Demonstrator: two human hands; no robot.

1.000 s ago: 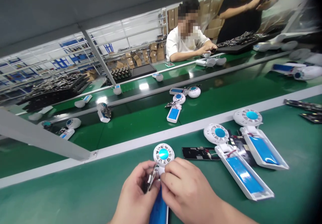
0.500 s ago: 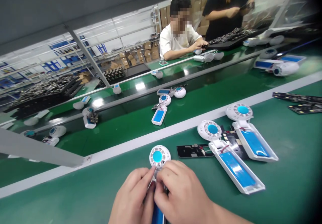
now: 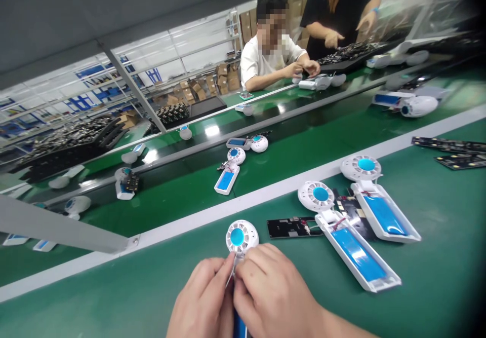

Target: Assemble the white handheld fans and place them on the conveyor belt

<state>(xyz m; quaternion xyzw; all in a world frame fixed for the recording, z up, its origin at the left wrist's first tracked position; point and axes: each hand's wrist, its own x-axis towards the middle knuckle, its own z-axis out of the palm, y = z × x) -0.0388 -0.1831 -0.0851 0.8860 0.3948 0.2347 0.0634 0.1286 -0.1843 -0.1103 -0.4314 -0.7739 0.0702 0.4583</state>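
Both my hands grip a small white handheld fan at its neck, just below the round vented head with its blue centre (image 3: 242,237). My left hand (image 3: 201,297) and my right hand (image 3: 271,292) pinch a thin bright strip or wire there, mostly hidden by my fingers. A blue battery panel (image 3: 239,327) shows below them, at the bottom edge of the view. To the right on the green bench (image 3: 436,277) lie two opened fan bodies (image 3: 359,253) with blue batteries, beside a black circuit board (image 3: 292,228).
More black circuit boards (image 3: 450,145) lie at the right. A white rail (image 3: 243,201) separates my bench from a green conveyor belt (image 3: 304,150) carrying fan parts. Beyond it, a seated person (image 3: 271,49) and a standing person (image 3: 341,8) work near trays of boards. Cardboard boxes stand behind.
My hands have closed in around the fan's neck, covering more of the battery. Fan parts on the belt have shifted left, and the standing person's hand now reaches down over the boards.
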